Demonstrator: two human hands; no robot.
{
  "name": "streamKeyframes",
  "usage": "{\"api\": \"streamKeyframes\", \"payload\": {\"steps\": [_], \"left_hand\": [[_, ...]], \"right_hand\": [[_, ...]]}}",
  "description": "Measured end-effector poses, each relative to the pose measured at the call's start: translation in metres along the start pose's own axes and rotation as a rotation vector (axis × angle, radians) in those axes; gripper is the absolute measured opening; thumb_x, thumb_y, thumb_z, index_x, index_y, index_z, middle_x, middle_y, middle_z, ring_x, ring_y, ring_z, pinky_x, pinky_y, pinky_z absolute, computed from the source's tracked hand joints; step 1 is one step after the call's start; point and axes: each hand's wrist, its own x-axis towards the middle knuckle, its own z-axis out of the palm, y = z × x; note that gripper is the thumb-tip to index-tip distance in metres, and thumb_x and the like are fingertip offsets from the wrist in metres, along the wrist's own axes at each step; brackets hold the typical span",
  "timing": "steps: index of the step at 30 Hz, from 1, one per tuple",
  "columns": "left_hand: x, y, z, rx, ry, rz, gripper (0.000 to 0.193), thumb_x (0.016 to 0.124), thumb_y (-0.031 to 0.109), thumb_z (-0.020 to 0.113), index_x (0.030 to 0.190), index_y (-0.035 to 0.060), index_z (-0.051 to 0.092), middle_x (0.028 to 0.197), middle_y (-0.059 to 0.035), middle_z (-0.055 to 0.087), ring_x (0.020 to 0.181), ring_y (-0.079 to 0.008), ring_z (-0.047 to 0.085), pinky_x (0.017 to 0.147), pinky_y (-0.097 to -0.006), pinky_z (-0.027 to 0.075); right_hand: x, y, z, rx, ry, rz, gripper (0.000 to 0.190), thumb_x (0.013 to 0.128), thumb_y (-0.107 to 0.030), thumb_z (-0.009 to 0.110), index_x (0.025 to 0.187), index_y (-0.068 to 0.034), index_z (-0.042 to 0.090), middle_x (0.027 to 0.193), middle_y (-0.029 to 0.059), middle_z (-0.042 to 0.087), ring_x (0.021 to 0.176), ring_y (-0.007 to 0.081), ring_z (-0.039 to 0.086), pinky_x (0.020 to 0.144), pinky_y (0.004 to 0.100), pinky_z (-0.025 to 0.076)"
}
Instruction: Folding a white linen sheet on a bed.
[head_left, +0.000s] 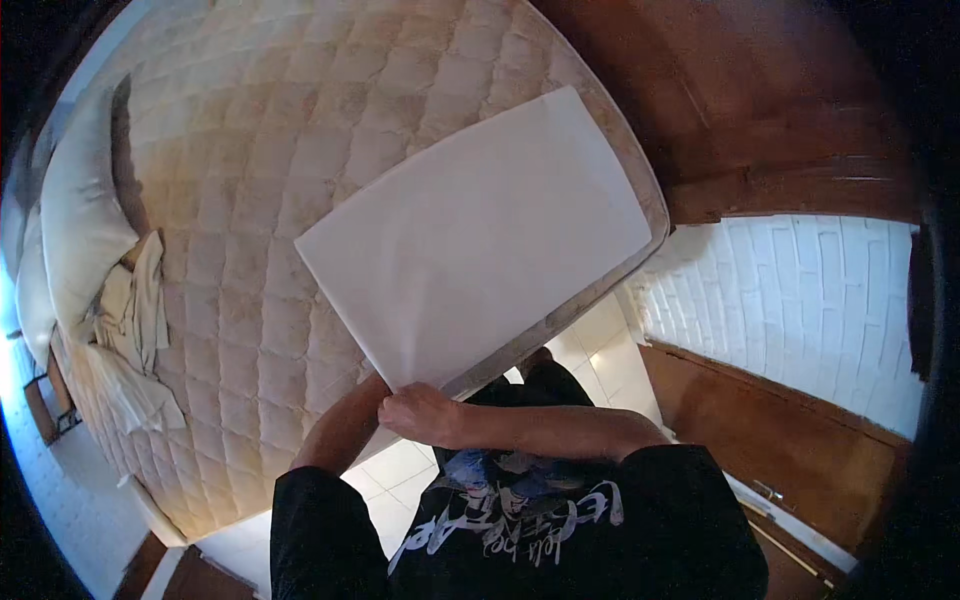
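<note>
A flat, white, rectangular pad or folded cloth (487, 225) lies at a slant on the quilted beige mattress (247, 247), close to its rounded corner. My right hand (421, 414) reaches across my body and grips the white piece at its near corner. Faint creases run up from that grip. My left hand (377, 386) is at the same corner, with its fingers hidden by the white edge and the right hand. Whether the left hand holds the fabric cannot be seen.
Pale pillows (82, 217) and a crumpled cream cloth (135, 300) rest at the mattress's left side. Brown wooden furniture (757, 112) stands beyond the far right edge. To the right are a white brick-patterned wall (795, 300), a brown wooden panel with a handle (765, 427) and tiled floor (607, 352).
</note>
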Motion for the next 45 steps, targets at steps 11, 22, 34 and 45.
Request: {"api": "streamKeyframes", "payload": {"steps": [11,22,34,45], "left_hand": [[-0.012,-0.009,-0.003,-0.291,-0.034,-0.101,0.051,0.101,0.036,0.052,0.145,0.0097,0.05,0.138,-0.0128,0.06,0.119,-0.0283,0.061,0.106,-0.0464,0.045],[0.001,-0.017,-0.051,-0.192,-0.061,0.011,0.052,0.102,0.038,0.052,0.146,0.0107,0.05,0.139,-0.0109,0.061,0.121,-0.0269,0.062,0.106,-0.048,0.047],[-0.057,0.006,-0.006,-1.123,-0.095,-0.306,0.053,0.104,0.042,0.047,0.146,0.0101,0.05,0.137,-0.0112,0.062,0.123,-0.0282,0.061,0.105,-0.0479,0.048],[-0.113,0.014,0.073,-0.218,-0.287,0.087,0.059,0.102,0.05,0.048,0.146,0.0099,0.05,0.129,-0.0121,0.066,0.112,-0.0234,0.064,0.088,-0.0421,0.056]], "right_hand": [[-0.065,0.139,-0.029,0.003,1.009,-0.03,0.051,0.086,-0.012,0.064,0.136,-0.002,0.057,0.143,0.0145,0.055,0.132,0.0348,0.052,0.106,0.0461,0.041],[-0.091,0.187,-0.019,-0.268,0.945,0.262,0.06,0.096,-0.03,0.057,0.149,-0.006,0.041,0.152,0.0159,0.044,0.138,0.0382,0.044,0.112,0.0501,0.035],[-0.095,0.194,-0.028,-0.294,1.03,0.336,0.065,0.094,-0.036,0.062,0.15,-0.011,0.043,0.155,0.0139,0.041,0.14,0.038,0.041,0.112,0.0549,0.034],[-0.072,0.184,-0.033,-0.318,0.954,0.278,0.065,0.092,-0.037,0.064,0.149,-0.013,0.045,0.157,0.0144,0.039,0.142,0.036,0.039,0.112,0.0526,0.032]]}}
